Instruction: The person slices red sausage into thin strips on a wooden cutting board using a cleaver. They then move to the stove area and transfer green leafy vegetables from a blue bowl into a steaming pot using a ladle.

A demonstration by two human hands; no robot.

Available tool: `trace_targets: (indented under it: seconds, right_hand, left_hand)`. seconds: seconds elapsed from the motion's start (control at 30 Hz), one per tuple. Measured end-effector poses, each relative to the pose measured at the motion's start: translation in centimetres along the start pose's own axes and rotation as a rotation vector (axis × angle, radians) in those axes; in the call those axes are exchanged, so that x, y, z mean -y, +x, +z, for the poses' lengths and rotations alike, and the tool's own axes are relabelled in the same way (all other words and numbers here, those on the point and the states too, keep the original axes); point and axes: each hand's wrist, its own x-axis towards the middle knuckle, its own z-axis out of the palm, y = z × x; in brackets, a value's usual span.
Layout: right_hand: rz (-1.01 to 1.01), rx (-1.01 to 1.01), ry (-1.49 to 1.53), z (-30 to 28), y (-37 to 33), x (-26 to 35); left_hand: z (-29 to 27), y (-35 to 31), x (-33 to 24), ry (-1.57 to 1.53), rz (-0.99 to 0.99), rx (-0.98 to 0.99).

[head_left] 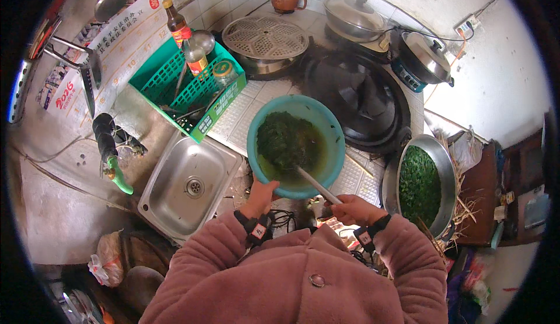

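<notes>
A turquoise plastic basin [255, 143] sits on the tiled counter in front of me, holding wet dark leafy greens [284, 140] in yellowish-green liquid. My left hand [261, 197] is closed on the near left part of its rim. With my right hand [357, 209] I grip the end of a long metal-handled utensil [318, 185]. It slants into the basin, and its head is hidden among the greens, so whether it is a ladle or a skimmer cannot be told.
Left of the basin are a steel sink [192, 187] and a green basket [224, 105] with bottles and jars. A large black lid [356, 99] lies behind it to the right. A wide metal pan [448, 166] of chopped greens stands at right. A steamer pot [265, 64] is farther back.
</notes>
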Motion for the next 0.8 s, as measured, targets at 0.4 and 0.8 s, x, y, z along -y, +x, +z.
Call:
trace_targets:
  seconds: [0.4,0.8]
  right_hand:
    - [-0.186,-0.218,-0.28,-0.2,-0.5,-3.8]
    - [-0.171,-0.315,-0.387,-2.2,-6.5,-8.1]
  left_hand:
    - [-1.1,0.5,0.5,0.069,-0.082,0.161]
    - [1.0,0.9,2.5,0.226,-0.27,0.231]
